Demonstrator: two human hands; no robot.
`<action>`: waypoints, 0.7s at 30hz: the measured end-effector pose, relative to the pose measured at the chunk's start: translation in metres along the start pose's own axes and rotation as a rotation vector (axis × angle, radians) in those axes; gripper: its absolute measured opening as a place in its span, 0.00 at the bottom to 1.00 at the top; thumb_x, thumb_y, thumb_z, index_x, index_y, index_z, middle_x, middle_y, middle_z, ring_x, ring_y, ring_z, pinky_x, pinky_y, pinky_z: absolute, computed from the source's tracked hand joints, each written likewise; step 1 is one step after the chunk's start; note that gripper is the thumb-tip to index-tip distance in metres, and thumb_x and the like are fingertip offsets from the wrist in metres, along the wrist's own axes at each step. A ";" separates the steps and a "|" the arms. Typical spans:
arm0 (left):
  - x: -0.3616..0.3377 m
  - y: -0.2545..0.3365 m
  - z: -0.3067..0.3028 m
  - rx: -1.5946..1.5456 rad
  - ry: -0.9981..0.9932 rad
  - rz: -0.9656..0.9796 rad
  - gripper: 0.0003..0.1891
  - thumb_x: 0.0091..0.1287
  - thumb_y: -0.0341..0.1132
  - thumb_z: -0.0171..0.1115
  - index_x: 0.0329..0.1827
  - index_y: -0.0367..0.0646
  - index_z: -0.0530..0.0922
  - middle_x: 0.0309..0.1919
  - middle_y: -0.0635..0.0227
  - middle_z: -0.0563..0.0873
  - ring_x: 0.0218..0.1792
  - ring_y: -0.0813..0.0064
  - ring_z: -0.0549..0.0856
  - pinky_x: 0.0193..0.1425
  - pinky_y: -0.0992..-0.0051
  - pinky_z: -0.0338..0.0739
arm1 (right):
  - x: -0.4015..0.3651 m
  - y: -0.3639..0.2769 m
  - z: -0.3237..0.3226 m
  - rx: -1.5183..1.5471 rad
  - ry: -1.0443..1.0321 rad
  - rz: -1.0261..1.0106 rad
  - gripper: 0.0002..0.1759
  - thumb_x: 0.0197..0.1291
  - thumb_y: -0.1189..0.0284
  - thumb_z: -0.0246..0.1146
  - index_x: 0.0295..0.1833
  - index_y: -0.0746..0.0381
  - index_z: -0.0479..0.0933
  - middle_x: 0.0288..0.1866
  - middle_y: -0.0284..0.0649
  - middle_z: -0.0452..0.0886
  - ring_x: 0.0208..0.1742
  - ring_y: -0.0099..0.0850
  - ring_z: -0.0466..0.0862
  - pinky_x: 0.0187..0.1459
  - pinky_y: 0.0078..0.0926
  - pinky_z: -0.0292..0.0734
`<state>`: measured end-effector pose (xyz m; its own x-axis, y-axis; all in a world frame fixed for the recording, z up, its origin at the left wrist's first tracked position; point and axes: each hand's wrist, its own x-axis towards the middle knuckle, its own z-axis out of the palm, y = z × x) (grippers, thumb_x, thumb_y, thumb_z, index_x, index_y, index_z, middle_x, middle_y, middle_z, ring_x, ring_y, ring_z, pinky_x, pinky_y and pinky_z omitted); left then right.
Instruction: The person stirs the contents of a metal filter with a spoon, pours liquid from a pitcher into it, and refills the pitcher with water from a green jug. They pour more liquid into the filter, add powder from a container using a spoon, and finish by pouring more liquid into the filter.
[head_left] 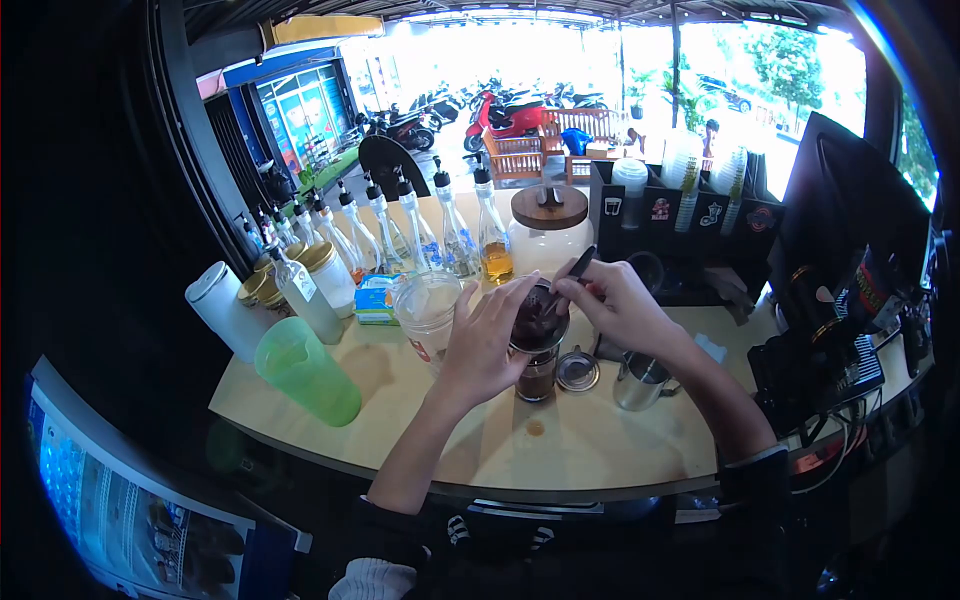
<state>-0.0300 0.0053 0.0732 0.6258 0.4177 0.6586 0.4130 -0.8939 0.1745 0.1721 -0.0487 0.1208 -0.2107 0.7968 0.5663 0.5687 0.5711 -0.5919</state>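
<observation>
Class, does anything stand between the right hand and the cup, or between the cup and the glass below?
Only the spoon, held by the right hand, reaches in. The left hand steadies the cup; nothing visible separates it from the glass.

Counter top (440,445) in pale wood tone, smooth with a soft sheen; round dark-brown wooden lid (549,207), smooth; tall pale-green translucent plastic cup (308,372), smooth; small silver metal pitcher (639,383), glossy; round silver metal lid (578,369), shiny; clear pump-topped bottles (459,238), glossy.
</observation>
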 end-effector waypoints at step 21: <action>0.000 0.001 -0.001 -0.012 -0.033 0.002 0.49 0.47 0.31 0.70 0.76 0.50 0.55 0.63 0.60 0.71 0.65 0.63 0.72 0.73 0.52 0.54 | 0.003 0.000 -0.012 -0.008 -0.175 -0.196 0.09 0.65 0.75 0.58 0.42 0.70 0.80 0.28 0.48 0.81 0.28 0.37 0.82 0.35 0.31 0.77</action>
<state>-0.0301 0.0039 0.0739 0.6483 0.4209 0.6345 0.4037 -0.8966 0.1823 0.1811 -0.0487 0.1300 -0.4511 0.6938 0.5614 0.5099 0.7166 -0.4759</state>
